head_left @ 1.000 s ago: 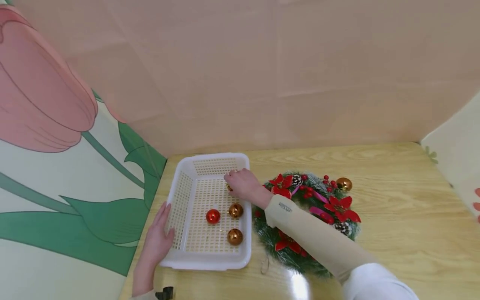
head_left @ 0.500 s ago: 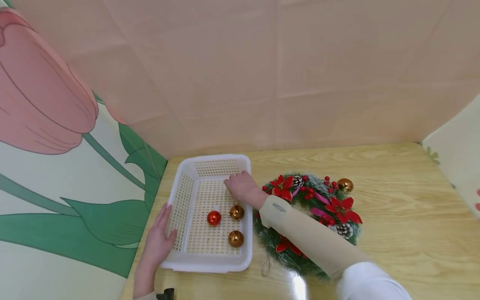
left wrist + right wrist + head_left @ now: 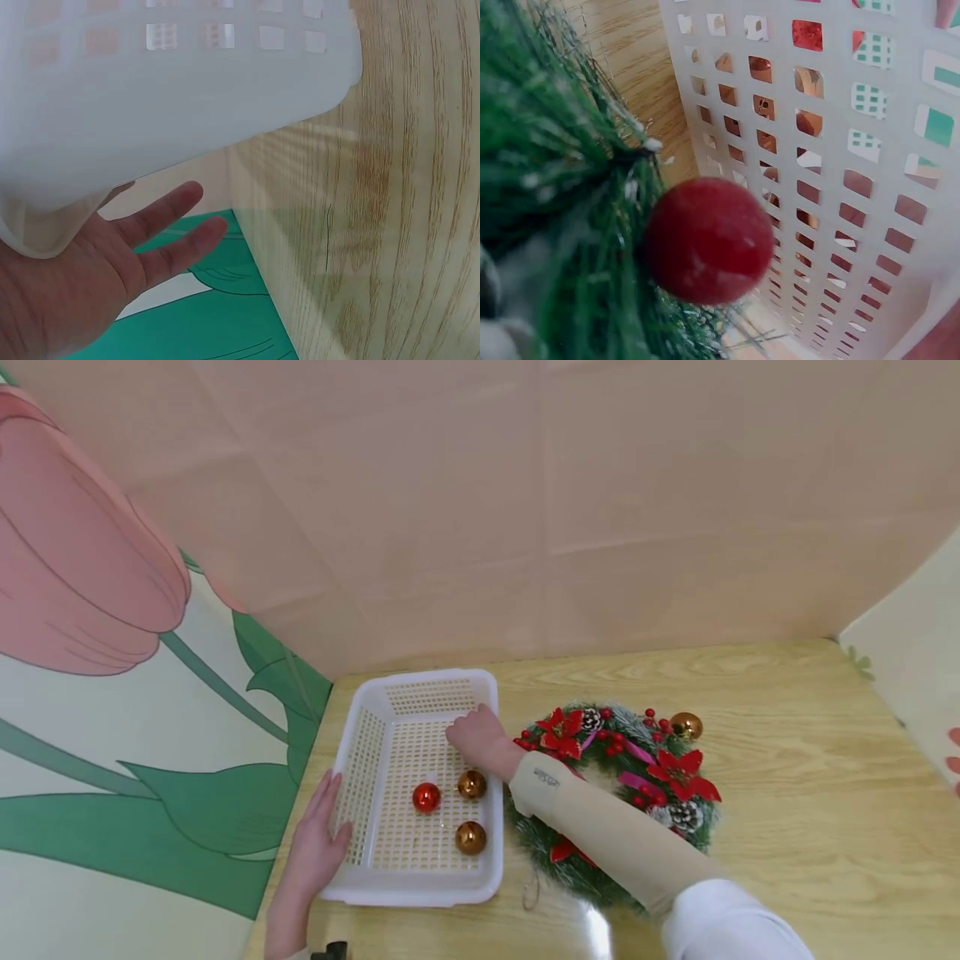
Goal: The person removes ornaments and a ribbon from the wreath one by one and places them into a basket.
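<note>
A white plastic basket (image 3: 408,893) stands on the wooden table, with a shiny red Christmas ball (image 3: 426,797) and two copper-gold Christmas balls, the upper one (image 3: 472,785) and the lower one (image 3: 470,837), on its floor. My left hand (image 3: 318,839) rests at the left rim; its fingers stretch out straight along the outside in the left wrist view. My right hand (image 3: 482,739) reaches over the right rim with curled fingers, low in the basket above the upper copper ball. Its fingertips are hidden, so I cannot tell what it holds.
A green wreath (image 3: 570,877) with red poinsettias, pinecones and berries lies right of the basket, under the right forearm. Another copper ball (image 3: 686,727) sits by its upper right edge. A thin loop (image 3: 531,893) lies before the wreath. A wall (image 3: 525,568) closes the back.
The gold patch that showed under my right hand's fingers a second ago is now hidden, and the hand has turned and dipped slightly. My left hand stays at the rim.
</note>
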`<state>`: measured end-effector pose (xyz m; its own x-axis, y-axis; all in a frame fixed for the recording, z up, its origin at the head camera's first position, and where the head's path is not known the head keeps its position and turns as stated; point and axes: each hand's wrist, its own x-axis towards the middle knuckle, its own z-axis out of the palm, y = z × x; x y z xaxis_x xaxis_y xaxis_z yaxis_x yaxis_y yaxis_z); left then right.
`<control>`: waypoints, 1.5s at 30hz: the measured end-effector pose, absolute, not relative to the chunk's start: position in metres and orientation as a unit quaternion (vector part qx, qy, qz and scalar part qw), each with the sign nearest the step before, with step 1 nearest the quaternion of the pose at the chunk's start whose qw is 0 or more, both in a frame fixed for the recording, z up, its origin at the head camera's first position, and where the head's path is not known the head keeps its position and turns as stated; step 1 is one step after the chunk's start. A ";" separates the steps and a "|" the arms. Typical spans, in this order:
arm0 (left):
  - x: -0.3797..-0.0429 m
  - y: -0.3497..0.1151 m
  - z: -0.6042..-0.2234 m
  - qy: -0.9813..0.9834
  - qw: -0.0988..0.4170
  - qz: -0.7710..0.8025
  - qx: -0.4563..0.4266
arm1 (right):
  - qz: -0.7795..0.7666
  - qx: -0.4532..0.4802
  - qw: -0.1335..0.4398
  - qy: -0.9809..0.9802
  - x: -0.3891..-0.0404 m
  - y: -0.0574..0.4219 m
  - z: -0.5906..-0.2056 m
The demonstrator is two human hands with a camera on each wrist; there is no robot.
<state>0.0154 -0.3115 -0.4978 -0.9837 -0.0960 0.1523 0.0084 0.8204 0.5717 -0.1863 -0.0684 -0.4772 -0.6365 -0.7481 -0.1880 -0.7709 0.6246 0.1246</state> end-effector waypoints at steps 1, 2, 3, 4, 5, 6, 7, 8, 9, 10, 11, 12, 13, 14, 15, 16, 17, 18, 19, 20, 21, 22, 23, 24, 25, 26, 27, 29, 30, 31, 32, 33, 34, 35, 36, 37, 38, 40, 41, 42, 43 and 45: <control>0.015 -0.310 -0.497 -0.950 0.087 -0.299 0.022 | 0.096 -0.422 0.057 0.899 -0.186 -0.067 -0.476; 0.015 -0.310 -0.497 -0.950 0.089 -0.299 0.020 | 0.093 -0.423 0.054 0.900 -0.185 -0.065 -0.475; 0.014 -0.310 -0.497 -0.950 0.091 -0.297 0.018 | 0.090 -0.425 0.045 0.899 -0.185 -0.064 -0.472; 0.014 -0.309 -0.497 -0.950 0.093 -0.296 0.017 | 0.093 -0.427 0.041 0.898 -0.185 -0.062 -0.469; 0.014 -0.309 -0.496 -0.950 0.094 -0.297 0.017 | 0.095 -0.431 0.038 0.897 -0.185 -0.060 -0.464; 0.014 -0.309 -0.496 -0.950 0.094 -0.296 0.017 | 0.096 -0.434 0.036 0.895 -0.184 -0.057 -0.458; 0.014 -0.310 -0.496 -0.951 0.091 -0.295 0.019 | 0.098 -0.436 0.036 0.894 -0.183 -0.054 -0.450; 0.014 -0.310 -0.496 -0.951 0.091 -0.296 0.020 | 0.097 -0.437 0.033 0.893 -0.183 -0.050 -0.443; 0.014 -0.310 -0.496 -0.951 0.088 -0.297 0.022 | 0.097 -0.439 0.031 0.893 -0.182 -0.045 -0.435; 0.015 -0.309 -0.496 -0.950 0.084 -0.298 0.024 | 0.096 -0.440 0.032 0.892 -0.180 -0.040 -0.427; 0.016 -0.309 -0.496 -0.950 0.083 -0.299 0.026 | 0.090 -0.441 0.027 0.892 -0.178 -0.033 -0.419; 0.016 -0.309 -0.496 -0.951 0.081 -0.298 0.027 | 0.083 -0.442 0.018 0.893 -0.176 -0.026 -0.411; 0.017 -0.309 -0.495 -0.951 0.081 -0.298 0.027 | 0.075 -0.445 0.002 0.892 -0.174 -0.018 -0.403; 0.018 -0.309 -0.494 -0.951 0.081 -0.297 0.028 | 0.068 -0.447 -0.014 0.892 -0.172 -0.010 -0.396; 0.019 -0.309 -0.494 -0.951 0.082 -0.296 0.029 | 0.060 -0.447 -0.027 0.892 -0.170 -0.001 -0.389; 0.020 -0.310 -0.492 -0.952 0.083 -0.294 0.029 | 0.048 -0.446 -0.044 0.893 -0.169 0.007 -0.382; 0.020 -0.310 -0.491 -0.952 0.084 -0.293 0.029 | 0.035 -0.445 -0.060 0.893 -0.167 0.016 -0.376; 0.021 -0.311 -0.490 -0.952 0.085 -0.292 0.028 | 0.020 -0.443 -0.075 0.893 -0.167 0.025 -0.371; 0.021 -0.312 -0.489 -0.952 0.085 -0.291 0.028 | 0.007 -0.440 -0.089 0.893 -0.166 0.034 -0.366; 0.022 -0.313 -0.488 -0.953 0.083 -0.290 0.028 | -0.009 -0.435 -0.098 0.895 -0.166 0.042 -0.363; 0.022 -0.313 -0.487 -0.953 0.082 -0.290 0.029 | -0.025 -0.432 -0.109 0.895 -0.167 0.051 -0.360; 0.023 -0.314 -0.486 -0.953 0.082 -0.290 0.030 | -0.040 -0.427 -0.118 0.895 -0.167 0.061 -0.358; 0.024 -0.315 -0.486 -0.953 0.082 -0.291 0.031 | -0.053 -0.421 -0.122 0.897 -0.169 0.070 -0.356; 0.025 -0.316 -0.485 -0.953 0.082 -0.290 0.033 | -0.065 -0.415 -0.126 0.899 -0.170 0.081 -0.356; 0.026 -0.317 -0.485 -0.953 0.082 -0.290 0.036 | -0.075 -0.406 -0.126 0.902 -0.172 0.092 -0.356; 0.026 -0.317 -0.485 -0.952 0.083 -0.292 0.038 | -0.087 -0.396 -0.125 0.905 -0.174 0.105 -0.357; 0.027 -0.318 -0.485 -0.951 0.083 -0.294 0.039 | -0.098 -0.385 -0.121 0.910 -0.176 0.120 -0.358; 0.025 -0.316 -0.486 -0.950 0.080 -0.298 0.039 | -0.114 -0.360 -0.109 0.920 -0.182 0.154 -0.365; 0.024 -0.315 -0.486 -0.950 0.076 -0.300 0.038 | -0.120 -0.343 -0.100 0.926 -0.184 0.172 -0.369; 0.022 -0.314 -0.486 -0.950 0.074 -0.302 0.036 | -0.121 -0.326 -0.087 0.933 -0.185 0.191 -0.373; 0.020 -0.313 -0.487 -0.950 0.070 -0.304 0.033 | -0.122 -0.312 -0.072 0.940 -0.187 0.209 -0.380; 0.018 -0.311 -0.486 -0.950 0.067 -0.304 0.030 | -0.118 -0.295 -0.053 0.947 -0.188 0.225 -0.386; 0.017 -0.310 -0.485 -0.950 0.068 -0.303 0.028 | -0.112 -0.283 -0.034 0.952 -0.190 0.239 -0.393; 0.016 -0.310 -0.485 -0.951 0.069 -0.301 0.027 | -0.106 -0.272 -0.012 0.956 -0.191 0.250 -0.400; 0.016 -0.309 -0.484 -0.951 0.071 -0.299 0.025 | -0.098 -0.265 0.010 0.959 -0.193 0.259 -0.407; 0.016 -0.309 -0.483 -0.952 0.072 -0.297 0.025 | -0.090 -0.261 0.030 0.961 -0.195 0.266 -0.415; 0.015 -0.309 -0.481 -0.952 0.073 -0.297 0.025 | -0.083 -0.258 0.048 0.961 -0.197 0.271 -0.422; 0.016 -0.309 -0.480 -0.952 0.073 -0.295 0.025 | -0.071 -0.251 0.080 0.962 -0.201 0.278 -0.434; 0.016 -0.309 -0.480 -0.952 0.072 -0.296 0.025 | -0.067 -0.250 0.091 0.962 -0.202 0.280 -0.440; 0.016 -0.308 -0.481 -0.952 0.071 -0.298 0.025 | -0.062 -0.247 0.101 0.962 -0.204 0.282 -0.445; 0.016 -0.308 -0.481 -0.952 0.069 -0.299 0.026 | -0.061 -0.244 0.111 0.961 -0.205 0.284 -0.450; 0.017 -0.307 -0.483 -0.950 0.069 -0.302 0.024 | -0.062 -0.245 0.122 0.960 -0.208 0.287 -0.457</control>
<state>0.0167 -0.3069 -0.4826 -0.9893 -0.0878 0.1168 -0.0041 0.8159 0.5782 -0.2078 0.2867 -0.4570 -0.8500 -0.4855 -0.2044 -0.4552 0.8722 -0.1790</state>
